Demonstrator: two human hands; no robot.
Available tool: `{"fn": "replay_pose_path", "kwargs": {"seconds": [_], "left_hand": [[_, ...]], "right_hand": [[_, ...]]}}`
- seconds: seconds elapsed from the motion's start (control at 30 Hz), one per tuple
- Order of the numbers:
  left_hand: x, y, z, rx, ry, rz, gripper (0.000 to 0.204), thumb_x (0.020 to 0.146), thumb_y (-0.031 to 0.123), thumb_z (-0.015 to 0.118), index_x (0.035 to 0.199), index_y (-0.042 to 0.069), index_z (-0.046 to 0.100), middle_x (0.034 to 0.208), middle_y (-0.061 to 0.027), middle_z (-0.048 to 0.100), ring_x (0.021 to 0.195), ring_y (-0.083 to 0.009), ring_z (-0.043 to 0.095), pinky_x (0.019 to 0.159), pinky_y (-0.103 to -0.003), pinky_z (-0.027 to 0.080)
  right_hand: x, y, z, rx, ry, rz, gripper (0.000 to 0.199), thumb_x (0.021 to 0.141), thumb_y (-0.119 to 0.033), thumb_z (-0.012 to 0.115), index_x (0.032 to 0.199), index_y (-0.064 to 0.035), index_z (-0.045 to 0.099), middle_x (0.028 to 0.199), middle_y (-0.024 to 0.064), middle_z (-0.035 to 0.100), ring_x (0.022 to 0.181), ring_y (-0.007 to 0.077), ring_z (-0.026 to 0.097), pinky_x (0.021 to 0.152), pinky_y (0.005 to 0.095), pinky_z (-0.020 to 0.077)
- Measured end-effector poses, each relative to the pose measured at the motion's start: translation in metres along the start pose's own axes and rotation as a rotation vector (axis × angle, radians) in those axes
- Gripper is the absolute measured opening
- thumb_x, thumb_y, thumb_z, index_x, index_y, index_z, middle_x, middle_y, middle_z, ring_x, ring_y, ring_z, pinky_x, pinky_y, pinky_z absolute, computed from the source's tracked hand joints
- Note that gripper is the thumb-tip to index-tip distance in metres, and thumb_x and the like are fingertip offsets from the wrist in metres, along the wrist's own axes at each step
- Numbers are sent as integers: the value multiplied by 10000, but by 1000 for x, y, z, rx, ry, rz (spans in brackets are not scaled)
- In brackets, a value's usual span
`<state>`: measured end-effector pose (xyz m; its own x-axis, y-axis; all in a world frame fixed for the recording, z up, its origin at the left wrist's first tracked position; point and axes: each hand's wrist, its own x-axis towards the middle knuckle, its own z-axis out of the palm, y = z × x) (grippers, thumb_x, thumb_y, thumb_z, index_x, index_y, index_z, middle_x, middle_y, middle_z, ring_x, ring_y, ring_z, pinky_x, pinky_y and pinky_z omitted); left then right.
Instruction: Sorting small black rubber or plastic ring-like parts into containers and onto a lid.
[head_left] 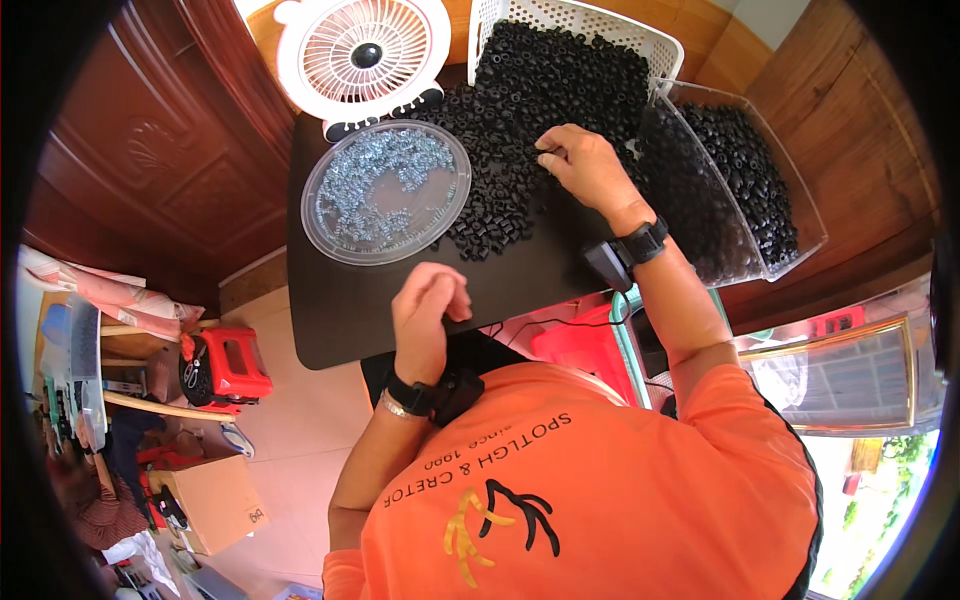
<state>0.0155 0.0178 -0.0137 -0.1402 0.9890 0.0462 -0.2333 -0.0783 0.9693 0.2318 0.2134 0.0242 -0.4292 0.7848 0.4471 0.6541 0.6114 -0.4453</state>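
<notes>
Two bare hands are at one dark, flat table (350, 315) with rounded corners. The right hand (590, 175) is over the loose heap of small black cylindrical parts (490, 225), its thumb and fingers bent close together; whether a part is pinched between them I cannot tell. The left hand (430, 305) is near the table's front edge, fingers curled inward, and I cannot tell whether it holds anything. The black parts, too many to count, are in three places: the heap on the table, one white perforated plastic basket (662, 55) behind it, and one clear rectangular plastic bin (690, 235) to the right. One round clear plastic tray (425, 205), left of the heap, holds uncounted small shiny bluish pieces (350, 170). Behind the tray stands one white round fan (365, 55). Two black wristbands (643, 242) show, one per wrist.
</notes>
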Motion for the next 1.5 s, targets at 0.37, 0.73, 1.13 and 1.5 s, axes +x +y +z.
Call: {"fn": "replay_pose_path", "kwargs": {"seconds": [0.37, 0.73, 1.13, 1.5], "left_hand": [[18, 12, -103, 313, 453, 202, 339, 897, 133, 519, 1205, 8, 583, 1270, -88, 512, 1204, -202, 452, 1045, -331, 324], [33, -7, -126, 163, 187, 182, 283, 877, 108, 556, 1113, -22, 642, 1327, -109, 500, 1253, -199, 441, 1081, -317, 288], [-13, 10, -119, 1106, 24, 331, 332, 882, 222, 548, 1172, 68, 598, 1370, -181, 473, 1310, -351, 386, 1093, -431, 280], [-13, 5, -118, 932, 17, 394, 257, 891, 165, 542, 1090, 36, 640, 1286, -183, 541, 1257, -340, 447, 1064, -419, 315]], "right_hand": [[-123, -13, -34, -170, 316, 41, 206, 774, -116, 684, 949, -19, 636, 982, 127, 632, 926, 321, 598, 824, 396, 486], [-133, -2, -19, -178, 402, 57, 178, 781, -208, 665, 833, -40, 648, 882, 103, 638, 902, 305, 590, 810, 402, 478], [-135, 5, -16, -267, 342, 35, 207, 800, -252, 636, 803, -47, 660, 886, 108, 635, 908, 310, 583, 816, 402, 481], [-133, 6, -14, -320, 342, 51, 232, 811, -283, 626, 845, -57, 663, 907, 96, 642, 925, 301, 589, 832, 406, 486]]}}
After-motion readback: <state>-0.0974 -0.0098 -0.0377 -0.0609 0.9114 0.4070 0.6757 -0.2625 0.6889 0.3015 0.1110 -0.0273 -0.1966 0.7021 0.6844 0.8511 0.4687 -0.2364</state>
